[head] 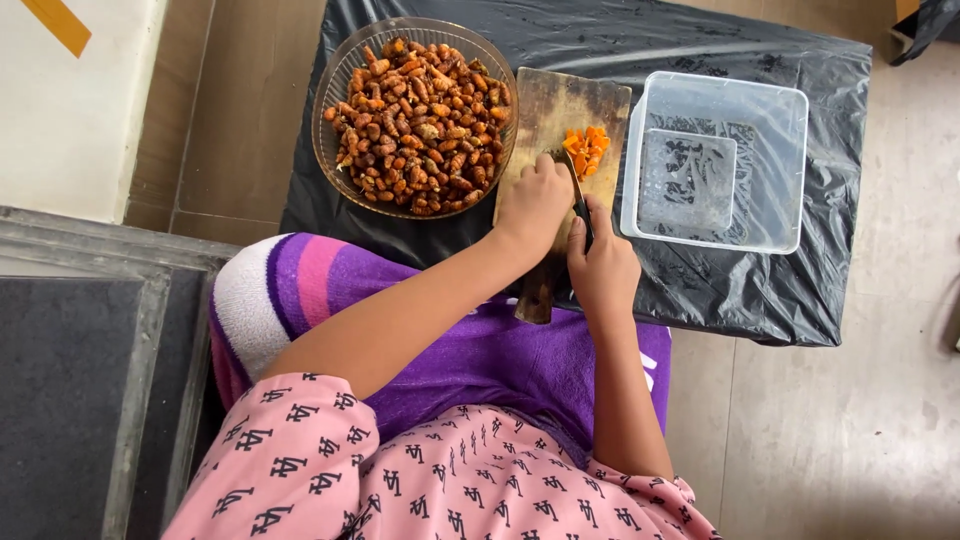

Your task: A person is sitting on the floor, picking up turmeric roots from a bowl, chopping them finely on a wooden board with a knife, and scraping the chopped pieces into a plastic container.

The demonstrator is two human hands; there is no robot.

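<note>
A wooden cutting board (560,105) lies on a low surface covered in black plastic. My right hand (603,265) grips the dark handle of a knife (578,195), its blade pointing toward a small pile of orange cut pieces (586,148) on the board. My left hand (535,200) rests on the board beside the blade, fingers curled over something I cannot make out.
A glass bowl (335,90) heaped with brown-orange roots (420,125) stands left of the board. A clear plastic tub (715,160) sits to the right. A purple striped towel (300,290) covers my lap. Tiled floor lies to the right.
</note>
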